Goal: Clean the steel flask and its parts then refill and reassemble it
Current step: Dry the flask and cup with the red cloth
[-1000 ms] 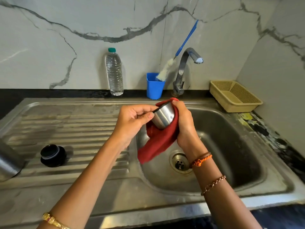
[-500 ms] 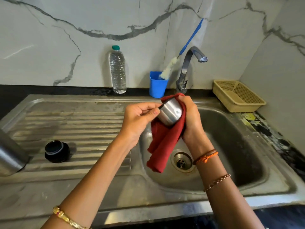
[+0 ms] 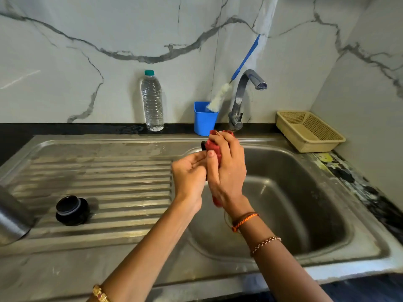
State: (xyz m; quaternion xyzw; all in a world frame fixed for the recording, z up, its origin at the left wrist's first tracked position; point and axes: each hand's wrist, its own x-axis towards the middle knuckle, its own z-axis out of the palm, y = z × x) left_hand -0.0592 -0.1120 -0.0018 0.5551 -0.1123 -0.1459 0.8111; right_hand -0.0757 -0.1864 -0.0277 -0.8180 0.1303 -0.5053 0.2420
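Observation:
Over the sink's left rim, my right hand (image 3: 226,168) grips the red cloth (image 3: 214,147), wrapped round the flask's steel cup. Only a dark bit of the cup's edge (image 3: 203,146) shows past the cloth. My left hand (image 3: 189,177) is curled against the wrapped cup from the left and holds its near end. A tail of cloth sticks out under my right wrist. The black stopper (image 3: 73,211) stands on the ribbed drainboard (image 3: 109,182). The steel flask body (image 3: 11,219) lies at the far left edge, cut off by the frame.
A clear water bottle (image 3: 152,101) stands at the back wall. Beside it is a blue cup (image 3: 205,120) with a bottle brush (image 3: 218,99), then the tap (image 3: 242,99). A beige basket (image 3: 309,131) sits back right. The sink basin (image 3: 305,203) lies below my hands.
My right hand has turned over the cup and drawn the red cloth round it, hiding the steel. The hanging cloth is now bunched in my grip. Both hands stay over the sink's left rim.

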